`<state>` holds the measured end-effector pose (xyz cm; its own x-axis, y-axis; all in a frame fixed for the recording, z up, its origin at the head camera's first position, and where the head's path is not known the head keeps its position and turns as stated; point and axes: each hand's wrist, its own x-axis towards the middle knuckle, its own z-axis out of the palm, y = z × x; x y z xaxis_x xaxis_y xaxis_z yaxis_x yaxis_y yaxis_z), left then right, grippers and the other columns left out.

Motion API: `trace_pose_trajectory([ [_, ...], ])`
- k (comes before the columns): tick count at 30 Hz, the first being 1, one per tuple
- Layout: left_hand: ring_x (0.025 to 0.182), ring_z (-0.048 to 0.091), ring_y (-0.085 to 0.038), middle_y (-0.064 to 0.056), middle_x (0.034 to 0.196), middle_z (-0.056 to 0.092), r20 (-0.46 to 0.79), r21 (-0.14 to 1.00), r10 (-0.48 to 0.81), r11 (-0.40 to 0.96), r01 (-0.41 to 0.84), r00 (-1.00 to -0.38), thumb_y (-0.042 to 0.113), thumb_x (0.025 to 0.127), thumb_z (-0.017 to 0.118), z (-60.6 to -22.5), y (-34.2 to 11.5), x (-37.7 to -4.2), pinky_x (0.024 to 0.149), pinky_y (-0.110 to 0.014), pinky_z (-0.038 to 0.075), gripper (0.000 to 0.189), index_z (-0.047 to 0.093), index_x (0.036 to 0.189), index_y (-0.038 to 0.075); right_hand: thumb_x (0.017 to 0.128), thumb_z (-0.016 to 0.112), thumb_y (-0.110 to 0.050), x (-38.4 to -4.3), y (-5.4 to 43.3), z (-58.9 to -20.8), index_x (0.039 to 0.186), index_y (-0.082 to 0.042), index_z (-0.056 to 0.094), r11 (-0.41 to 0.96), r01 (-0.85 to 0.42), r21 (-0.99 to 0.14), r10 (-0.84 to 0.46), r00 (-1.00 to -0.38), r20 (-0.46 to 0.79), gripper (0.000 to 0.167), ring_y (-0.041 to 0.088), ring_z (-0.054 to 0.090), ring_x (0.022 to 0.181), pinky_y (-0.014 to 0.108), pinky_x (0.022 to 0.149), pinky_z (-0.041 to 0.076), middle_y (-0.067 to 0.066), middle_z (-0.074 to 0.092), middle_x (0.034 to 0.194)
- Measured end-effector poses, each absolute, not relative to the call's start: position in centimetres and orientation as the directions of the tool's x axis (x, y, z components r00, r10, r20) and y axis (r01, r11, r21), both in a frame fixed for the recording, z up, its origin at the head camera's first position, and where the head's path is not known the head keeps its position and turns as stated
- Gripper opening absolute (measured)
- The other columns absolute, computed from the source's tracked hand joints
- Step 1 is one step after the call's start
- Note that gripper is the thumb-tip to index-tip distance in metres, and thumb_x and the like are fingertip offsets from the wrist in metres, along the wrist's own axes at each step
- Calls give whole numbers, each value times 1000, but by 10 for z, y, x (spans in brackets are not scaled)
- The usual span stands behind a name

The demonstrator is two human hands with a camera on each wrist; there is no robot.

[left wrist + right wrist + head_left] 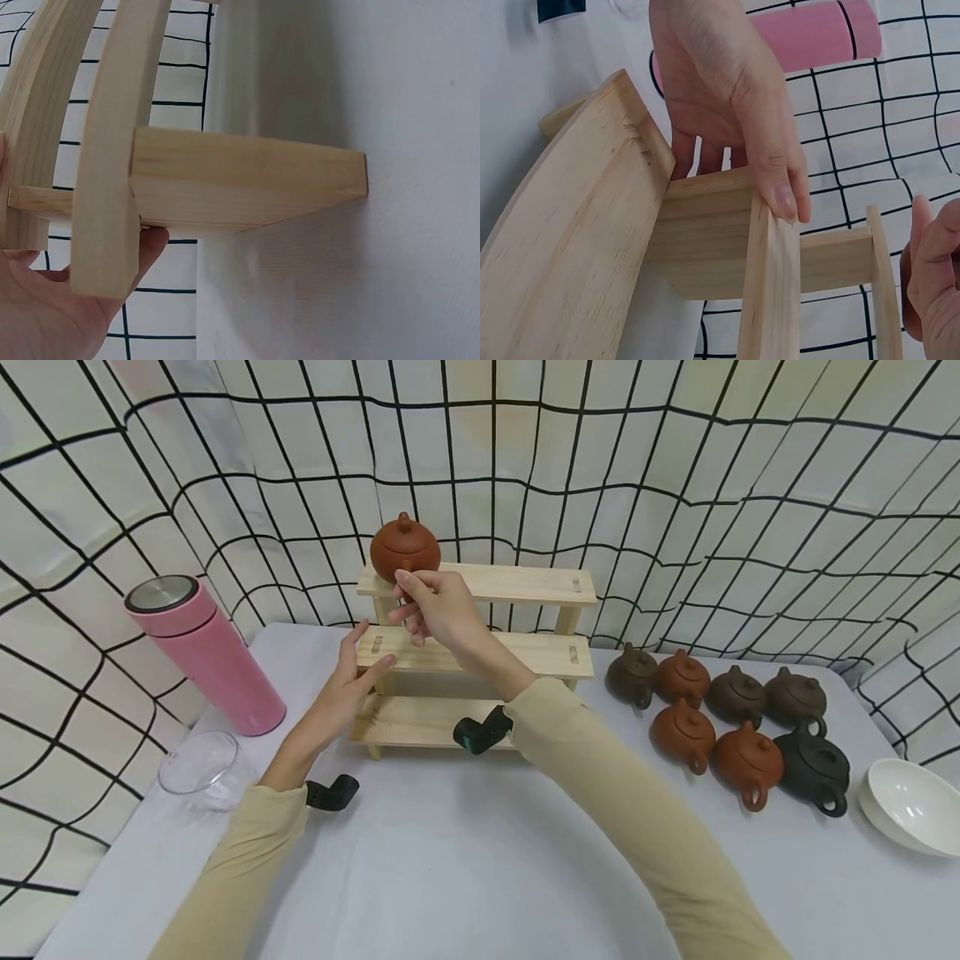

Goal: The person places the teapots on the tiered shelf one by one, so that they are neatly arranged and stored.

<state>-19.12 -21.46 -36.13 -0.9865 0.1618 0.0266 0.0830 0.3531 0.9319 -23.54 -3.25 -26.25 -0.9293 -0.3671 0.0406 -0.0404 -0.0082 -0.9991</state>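
A reddish-brown teapot (405, 545) is at the left end of the top tier of a three-tier wooden shelf (525, 583), its handle side facing me. With thumb and forefinger my right hand (442, 608) pinches the teapot at its handle, the other fingers curled below. My left hand (347, 683) holds the left end of the middle tier, thumb over the plank (769, 277) and fingers behind the upright. In the left wrist view the plank ends cover part of that hand (52, 311). Only a part of my right hand (937, 277) shows at the right wrist view's edge.
Several brown, reddish and black teapots (748, 762) stand grouped to the right of the shelf, beside a white bowl (913, 806). On the left are a pink thermos (213, 660) and a clear glass bowl (198, 768). A black-grid curtain (637, 460) hangs behind.
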Motion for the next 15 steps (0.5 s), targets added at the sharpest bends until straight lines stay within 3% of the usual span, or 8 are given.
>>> trace_pose_trajectory([
  [7, 159, 1, -31, -16, 174, -8, 20, 928, 161, 364, 78, -987, 41, 111, 48, -362, -215, -191, 125, -59, 7, 85, -12, 167, 17, 111, 53, -26, -237, -37, -265, 109, 14, 63, -30, -36, -999, -350, -936, 44, 42, 10, 48, 51, 21, 47, 41, 13, 70, 74],
  [12, 159, 0, -32, -14, 174, -10, 22, 932, 163, 353, 79, -986, 41, 111, 48, -363, -215, -192, 125, -60, 7, 85, -12, 167, 19, 111, 53, -27, -238, -38, -265, 110, 15, 63, -24, -42, -999, -354, -934, 48, 43, 10, 48, 51, 21, 46, 42, 22, 71, 81],
  [15, 159, 0, -32, -14, 173, -12, 20, 933, 164, 351, 77, -986, 40, 111, 47, -362, -215, -192, 125, -61, 7, 85, -12, 167, 19, 111, 52, -27, -239, -38, -264, 109, 13, 63, -13, -31, -999, -369, -929, 33, 41, 10, 48, 53, 21, 47, 42, 19, 70, 79],
])
